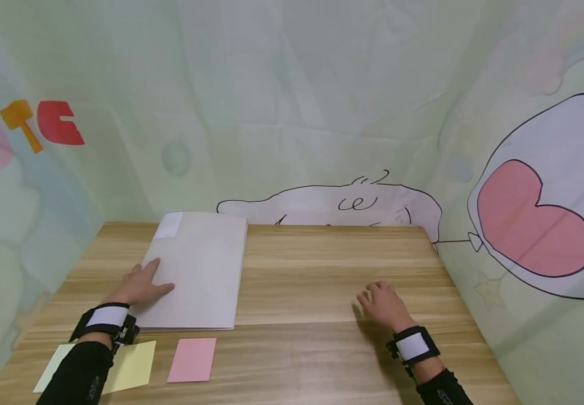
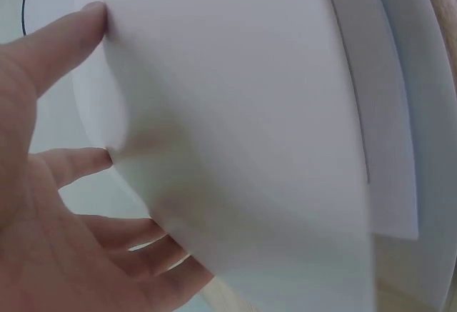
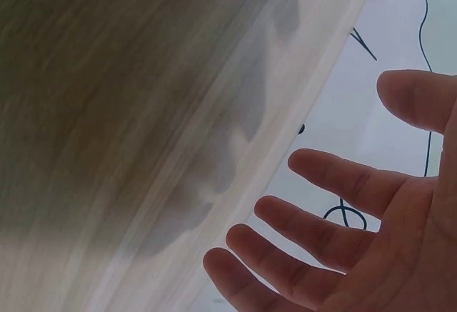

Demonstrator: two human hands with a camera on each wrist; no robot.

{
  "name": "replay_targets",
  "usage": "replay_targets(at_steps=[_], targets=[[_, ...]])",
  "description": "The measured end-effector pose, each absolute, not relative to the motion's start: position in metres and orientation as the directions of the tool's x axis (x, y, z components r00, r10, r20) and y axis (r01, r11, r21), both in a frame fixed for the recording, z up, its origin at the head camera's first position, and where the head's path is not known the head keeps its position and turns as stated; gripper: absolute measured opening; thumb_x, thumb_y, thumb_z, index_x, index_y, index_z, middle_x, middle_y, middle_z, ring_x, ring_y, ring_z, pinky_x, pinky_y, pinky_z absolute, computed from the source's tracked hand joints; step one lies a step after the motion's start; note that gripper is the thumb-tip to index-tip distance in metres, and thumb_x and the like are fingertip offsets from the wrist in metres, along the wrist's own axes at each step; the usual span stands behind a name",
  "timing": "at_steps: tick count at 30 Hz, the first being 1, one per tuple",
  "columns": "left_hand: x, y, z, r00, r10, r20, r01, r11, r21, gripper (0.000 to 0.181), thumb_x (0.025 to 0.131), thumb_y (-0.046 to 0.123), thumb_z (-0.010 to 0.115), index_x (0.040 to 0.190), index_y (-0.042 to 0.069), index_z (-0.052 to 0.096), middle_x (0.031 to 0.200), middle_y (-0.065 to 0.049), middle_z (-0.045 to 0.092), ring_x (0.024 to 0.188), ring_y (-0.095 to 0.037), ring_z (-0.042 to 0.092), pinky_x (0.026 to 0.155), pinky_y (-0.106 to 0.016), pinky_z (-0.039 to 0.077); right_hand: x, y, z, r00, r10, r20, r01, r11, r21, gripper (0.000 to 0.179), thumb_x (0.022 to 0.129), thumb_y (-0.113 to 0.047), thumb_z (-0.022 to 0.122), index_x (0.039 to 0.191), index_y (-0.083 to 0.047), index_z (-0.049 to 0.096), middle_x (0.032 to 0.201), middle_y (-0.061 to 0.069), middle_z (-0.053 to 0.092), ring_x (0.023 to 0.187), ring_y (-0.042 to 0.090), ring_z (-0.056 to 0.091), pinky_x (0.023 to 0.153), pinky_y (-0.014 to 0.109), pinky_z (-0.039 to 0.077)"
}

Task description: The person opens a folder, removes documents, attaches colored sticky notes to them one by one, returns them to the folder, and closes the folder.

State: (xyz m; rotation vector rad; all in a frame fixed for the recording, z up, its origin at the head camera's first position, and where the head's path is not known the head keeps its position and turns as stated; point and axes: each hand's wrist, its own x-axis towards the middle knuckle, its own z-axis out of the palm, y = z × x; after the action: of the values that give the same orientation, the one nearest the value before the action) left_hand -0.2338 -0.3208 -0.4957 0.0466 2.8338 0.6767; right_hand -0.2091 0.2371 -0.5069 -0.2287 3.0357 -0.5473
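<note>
A flat white folder-like stack of paper (image 1: 200, 275) lies on the left part of the wooden table, a small pale label (image 1: 168, 224) at its top left corner. My left hand (image 1: 142, 286) rests at its left edge, fingers spread. Up close in the left wrist view, the fingertips touch the edge of a large white sheet (image 2: 250, 98), and further layers (image 2: 389, 112) show beyond it. My right hand (image 1: 384, 304) hovers over the table's right side, holding nothing; its fingers (image 3: 321, 237) are loosely bent in the right wrist view.
In front of the paper lie a pink sticky note (image 1: 192, 360), a yellow one (image 1: 131, 365) and a pale green one (image 1: 53, 368), partly covered by my left sleeve. Printed cloth walls (image 1: 312, 112) enclose the wooden table (image 1: 322, 275) at the back and sides.
</note>
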Motion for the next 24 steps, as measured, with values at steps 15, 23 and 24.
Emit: replay_targets(at_steps=[15, 23, 24], targets=[[-0.232, -0.303, -0.491, -0.968, 0.168, -0.188, 0.061, 0.880, 0.470, 0.090, 0.085, 0.040, 0.067, 0.138, -0.018, 0.021, 0.137, -0.044, 0.025, 0.122, -0.058, 0.027, 0.097, -0.066, 0.027, -0.202, 0.239, -0.503, -0.990, -0.140, -0.008, -0.128, 0.924, -0.360, 0.044, 0.093, -0.030, 0.058, 0.113, 0.009, 0.060, 0.121, 0.028, 0.052, 0.113, 0.045, 0.047, 0.090, 0.054, 0.042], [-0.231, -0.288, -0.490, -0.953, 0.178, -0.243, 0.038, 0.872, 0.488, 0.092, 0.085, 0.042, 0.066, 0.143, -0.012, 0.019, 0.138, -0.043, 0.023, 0.124, -0.057, 0.025, 0.096, -0.068, 0.026, -0.201, 0.240, -0.503, -0.989, -0.149, 0.002, -0.139, 0.919, -0.368, 0.043, 0.093, -0.030, 0.057, 0.112, 0.009, 0.060, 0.120, 0.029, 0.053, 0.113, 0.045, 0.047, 0.090, 0.054, 0.042], [-0.231, -0.286, -0.490, -0.950, 0.181, -0.253, 0.037, 0.873, 0.487, 0.092, 0.086, 0.042, 0.066, 0.143, -0.012, 0.019, 0.139, -0.042, 0.022, 0.125, -0.058, 0.022, 0.096, -0.069, 0.025, -0.201, 0.240, -0.503, -0.989, -0.148, 0.000, -0.138, 0.919, -0.370, 0.044, 0.093, -0.030, 0.057, 0.113, 0.009, 0.060, 0.121, 0.029, 0.052, 0.113, 0.045, 0.047, 0.090, 0.054, 0.042]])
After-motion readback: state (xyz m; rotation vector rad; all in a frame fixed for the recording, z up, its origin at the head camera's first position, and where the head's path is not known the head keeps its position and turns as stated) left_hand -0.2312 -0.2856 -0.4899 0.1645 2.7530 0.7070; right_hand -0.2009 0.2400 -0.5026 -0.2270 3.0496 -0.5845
